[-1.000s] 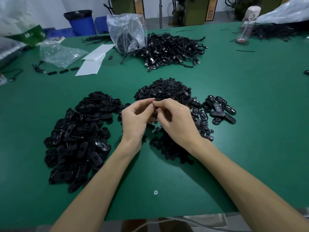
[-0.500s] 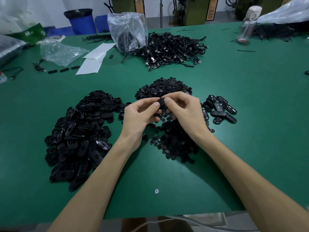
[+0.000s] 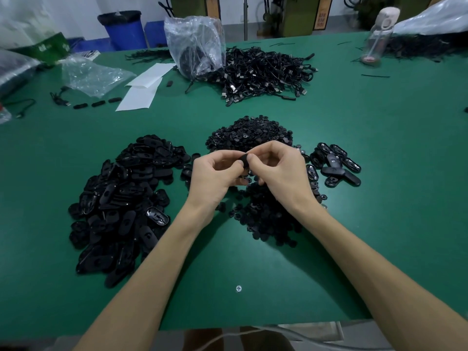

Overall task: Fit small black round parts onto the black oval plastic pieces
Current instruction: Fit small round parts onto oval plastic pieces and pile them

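My left hand (image 3: 215, 177) and my right hand (image 3: 281, 171) meet above the green table, and both pinch one black oval plastic piece (image 3: 244, 159) between their fingertips. Most of that piece is hidden by the fingers. A large heap of black oval pieces (image 3: 121, 198) lies to the left. Small black round parts form a pile (image 3: 249, 134) just behind my hands and spread below them (image 3: 268, 219). A small group of oval pieces (image 3: 334, 165) lies to the right of my right hand.
A heap of black cables (image 3: 263, 72) and a clear plastic bag (image 3: 195, 44) sit at the back. White paper sheets (image 3: 143, 87) and another clear bag (image 3: 91, 72) lie back left. A bottle (image 3: 377, 36) stands back right. A screw head (image 3: 238, 288) shows near the table's front edge.
Both hands have lifted slightly away from the round-part pile and shifted a little right, still together on the oval piece, which now shows between the fingertips.
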Motion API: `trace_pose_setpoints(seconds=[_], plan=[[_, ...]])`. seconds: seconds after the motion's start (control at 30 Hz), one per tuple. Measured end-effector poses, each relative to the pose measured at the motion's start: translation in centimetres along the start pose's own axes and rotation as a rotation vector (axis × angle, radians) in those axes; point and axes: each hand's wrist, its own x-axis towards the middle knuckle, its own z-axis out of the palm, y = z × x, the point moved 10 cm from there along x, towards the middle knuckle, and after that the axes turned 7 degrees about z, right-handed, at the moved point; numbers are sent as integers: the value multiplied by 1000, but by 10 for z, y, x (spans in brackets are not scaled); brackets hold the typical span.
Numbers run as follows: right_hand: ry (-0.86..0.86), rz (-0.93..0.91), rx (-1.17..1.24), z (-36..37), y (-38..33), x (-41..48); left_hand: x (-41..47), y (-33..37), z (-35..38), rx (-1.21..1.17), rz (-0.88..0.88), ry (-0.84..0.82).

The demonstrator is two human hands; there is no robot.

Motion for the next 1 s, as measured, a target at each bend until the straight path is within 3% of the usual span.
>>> trace_pose_setpoints(seconds=[0.33,0.57,1.0], plan=[[24,-10,-62,2,-2,-4,2,-2,2,1,-1,-10],[22,-8,5,-5,-1,1,1,-4,5,-196,-79,-104],[-39,13,11,-1,3,6,2,6,-1,55,33,-38]])
